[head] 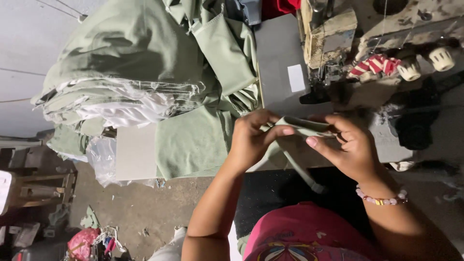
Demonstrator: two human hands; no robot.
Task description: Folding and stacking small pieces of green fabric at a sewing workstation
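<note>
I see my left hand [251, 140] and right hand [350, 147] both pinching 1 small green cloth piece [302, 128] at the surface's [280, 63] near edge, beside the sewing machine [338, 43].

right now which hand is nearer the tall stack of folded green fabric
Left. The left hand sits just beside the tall stack of folded green fabric, pinching a small green fabric piece; the right hand is farther away.
</note>
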